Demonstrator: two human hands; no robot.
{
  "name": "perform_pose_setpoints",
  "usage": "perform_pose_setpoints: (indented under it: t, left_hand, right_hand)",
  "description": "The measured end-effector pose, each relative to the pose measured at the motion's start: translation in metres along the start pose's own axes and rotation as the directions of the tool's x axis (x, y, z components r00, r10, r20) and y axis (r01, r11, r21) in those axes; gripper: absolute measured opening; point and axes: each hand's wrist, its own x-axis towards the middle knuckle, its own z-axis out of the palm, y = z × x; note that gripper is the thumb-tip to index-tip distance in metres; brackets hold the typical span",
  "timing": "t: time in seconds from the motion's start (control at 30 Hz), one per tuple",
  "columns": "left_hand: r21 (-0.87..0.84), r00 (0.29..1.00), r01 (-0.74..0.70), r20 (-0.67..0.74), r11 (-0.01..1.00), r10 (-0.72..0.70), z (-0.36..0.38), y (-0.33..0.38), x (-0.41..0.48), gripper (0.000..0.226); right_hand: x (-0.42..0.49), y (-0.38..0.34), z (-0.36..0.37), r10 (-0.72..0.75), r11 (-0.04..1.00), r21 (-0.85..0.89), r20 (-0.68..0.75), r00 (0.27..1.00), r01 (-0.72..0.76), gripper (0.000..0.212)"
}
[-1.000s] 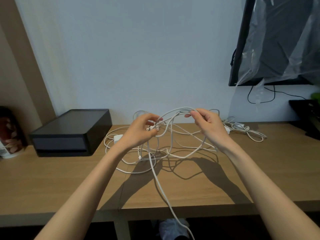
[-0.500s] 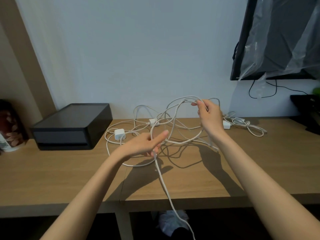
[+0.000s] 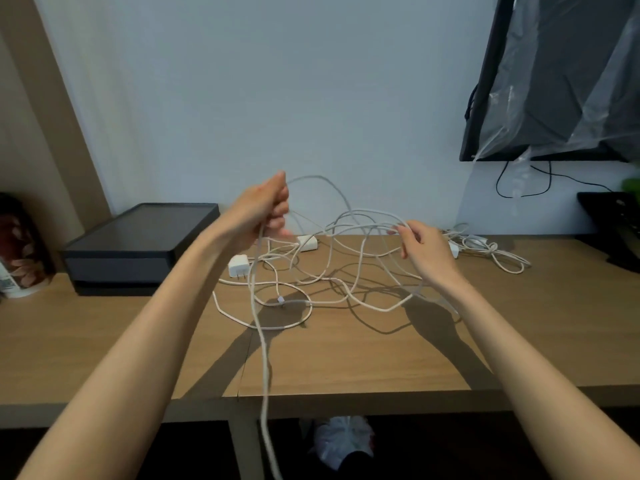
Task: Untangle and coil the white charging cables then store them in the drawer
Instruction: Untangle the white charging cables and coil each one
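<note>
Far out to the left of the fingers, a black flat drawer box point(image 3: 138, 244) sits on the light brown wooden table point(image 3: 346, 358), back against the wall. Now the left hand point(image 3: 263, 209), raised high above the table: its fingers point(image 3: 280, 204) are curled tight round a strand of the tangled white charging cables point(image 3: 294, 302). From that fist one strand drops straight down, crosses the table and hangs over the front edge, while another arcs up and away to the right. Just below those fingers lies a white square plug adapter point(image 3: 238, 265), prongs pointing at the viewer, and a white oblong adapter point(image 3: 307, 242) lies just to their right. Between the two hands the tangle sprawls, part lying on the table, part lifted clear of it. Over to the right hand point(image 3: 424, 251), held lower: thumb and fingers point(image 3: 403, 233) pinch several raised loops together. Right of those fingers, a small bundle of white cable point(image 3: 485, 247) rests near the wall. Above it, a black screen wrapped in clear plastic point(image 3: 554, 81) hangs on the wall.
</note>
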Motion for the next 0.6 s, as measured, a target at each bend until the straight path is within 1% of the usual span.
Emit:
perform_pose_setpoints:
  t: [0.07,0.1,0.13,0.17,0.23,0.27,0.3,0.33,0.37,0.43,0.5,0.57,0.6]
  left_hand:
    - [0.046,0.999,-0.048,-0.004,0.998,0.049,0.002,0.012,0.008,0.039]
    - [0.074,0.998,-0.057,0.010,0.996,0.057,0.006,0.015,0.012,0.039]
    - [0.110,0.998,-0.061,0.033,0.992,0.057,0.009,0.018,0.014,0.038]
    - [0.153,0.997,-0.064,0.062,0.986,0.056,0.014,0.019,0.016,0.038]
    - [0.254,0.990,-0.083,0.129,0.964,0.052,0.022,0.022,0.016,0.037]
    - [0.304,0.985,-0.096,0.163,0.948,0.047,0.026,0.023,0.015,0.036]
    - [0.350,0.979,-0.109,0.199,0.930,0.040,0.029,0.025,0.012,0.036]
    - [0.393,0.971,-0.122,0.235,0.911,0.029,0.033,0.027,0.008,0.036]
    - [0.429,0.963,-0.137,0.267,0.893,0.019,0.036,0.028,0.005,0.036]
    - [0.475,0.956,-0.167,0.293,0.864,0.023,0.039,0.030,-0.003,0.037]
    - [0.503,0.960,-0.193,0.275,0.843,0.056,0.037,0.028,-0.007,0.037]
    - [0.519,0.969,-0.202,0.229,0.831,0.092,0.030,0.023,-0.009,0.035]
    - [0.509,0.974,-0.199,0.197,0.837,0.111,0.026,0.019,-0.009,0.033]
  right_hand:
    - [-0.003,0.001,-0.003,0.037,0.986,-0.167,0.056,0.998,-0.027,0.029]
    - [-0.004,0.000,-0.002,0.040,0.974,-0.228,0.074,0.996,-0.022,0.022]
    - [-0.006,-0.003,-0.001,0.029,0.967,-0.254,0.086,0.996,-0.006,0.021]
    - [-0.008,-0.009,-0.001,0.007,0.968,-0.250,0.082,0.997,0.014,0.030]
    - [-0.012,-0.027,0.000,-0.071,0.984,-0.161,0.018,0.997,0.073,0.049]
    - [-0.012,-0.037,-0.001,-0.112,0.988,-0.110,-0.001,0.994,0.111,0.054]
    - [-0.010,-0.045,0.000,-0.153,0.986,-0.064,0.009,0.988,0.154,0.057]
    - [-0.008,-0.052,0.001,-0.194,0.980,-0.037,0.035,0.980,0.196,0.056]
    - [-0.005,-0.056,0.001,-0.231,0.971,-0.045,0.063,0.971,0.234,0.051]
    - [0.000,-0.059,0.001,-0.297,0.938,-0.159,0.095,0.950,0.309,0.036]
    - [0.003,-0.055,-0.001,-0.373,0.883,-0.270,0.091,0.923,0.383,0.025]
    - [0.004,-0.049,-0.003,-0.411,0.868,-0.275,0.065,0.909,0.413,0.024]
    - [0.005,-0.045,-0.003,-0.398,0.887,-0.241,0.035,0.917,0.394,0.025]
